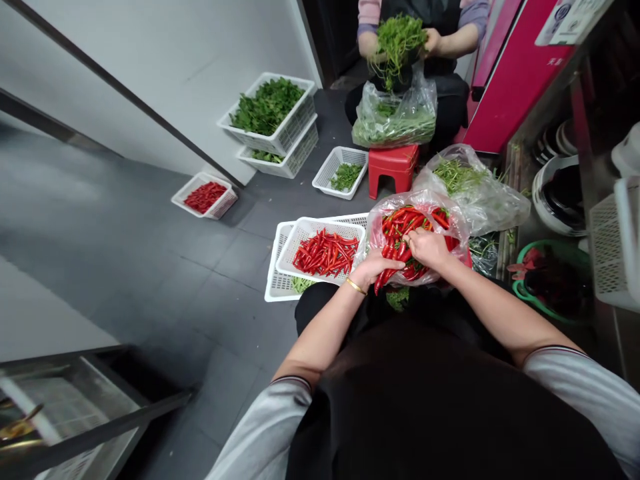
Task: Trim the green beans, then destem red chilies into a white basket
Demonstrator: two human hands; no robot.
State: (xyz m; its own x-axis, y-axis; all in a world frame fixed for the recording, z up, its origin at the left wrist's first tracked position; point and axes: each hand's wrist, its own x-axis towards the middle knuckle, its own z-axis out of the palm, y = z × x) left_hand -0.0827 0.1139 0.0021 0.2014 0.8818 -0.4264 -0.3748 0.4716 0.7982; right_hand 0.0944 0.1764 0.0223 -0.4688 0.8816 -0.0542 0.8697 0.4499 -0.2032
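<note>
A clear plastic bag [463, 230] full of long red chili peppers [400, 223] with green stems stands open in front of me. At its near left side, my left hand [375, 267], with a gold bangle at the wrist, is closed around several red chilies. My right hand [429, 247] reaches over the bag's mouth, its fingers pinched on a chili among the others. Left of the bag, a white basket [283, 263] holds more red chilies [327, 253], and it rests on a larger white basket [273, 290] with some green pieces in it.
A co-worker [420, 40] opposite holds leafy greens [400, 40] over a bag [395, 127] on a red stool [393, 163]. White baskets with greens [267, 103] and chilies [205, 197] stand on the floor. A green basin [523, 290] and shelf of dishes are on the right.
</note>
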